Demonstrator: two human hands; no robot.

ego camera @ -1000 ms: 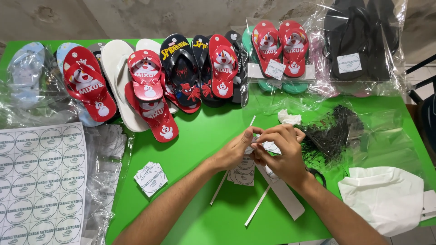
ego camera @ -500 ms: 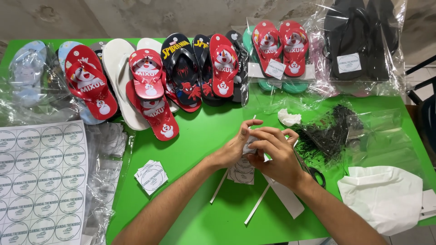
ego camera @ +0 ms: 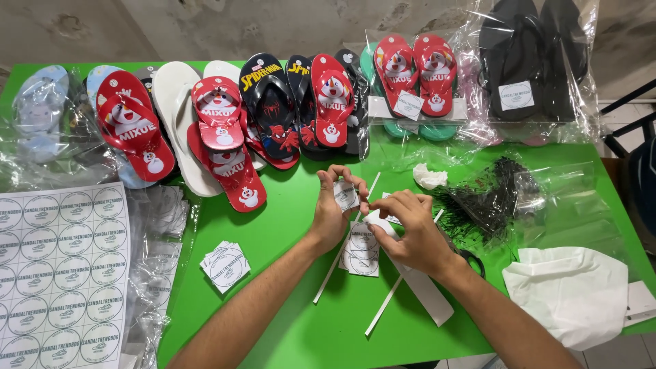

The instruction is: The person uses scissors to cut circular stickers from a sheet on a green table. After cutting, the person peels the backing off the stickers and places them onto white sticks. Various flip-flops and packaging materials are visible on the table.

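Note:
My left hand (ego camera: 334,207) holds a small round white sticker (ego camera: 346,195) up between thumb and fingers above the green table (ego camera: 287,225). My right hand (ego camera: 410,232) pinches a bit of white backing paper (ego camera: 378,222) just to the right of it. Under both hands lies a small stack of sticker squares (ego camera: 360,249) and some thin white paper strips (ego camera: 383,307). A long white strip (ego camera: 427,297) runs out from under my right wrist.
Red, black and white flip-flops (ego camera: 225,133) line the table's far side, some bagged in clear plastic (ego camera: 526,68). A sheet of round stickers (ego camera: 58,273) lies at left, another sticker stack (ego camera: 225,265) nearby. Black plastic ties (ego camera: 488,198), crumpled paper (ego camera: 429,178) and a white bag (ego camera: 567,290) lie at right.
My hands have drawn apart. The left hand has lifted with the round sticker, while the right hand has stayed low with the backing paper.

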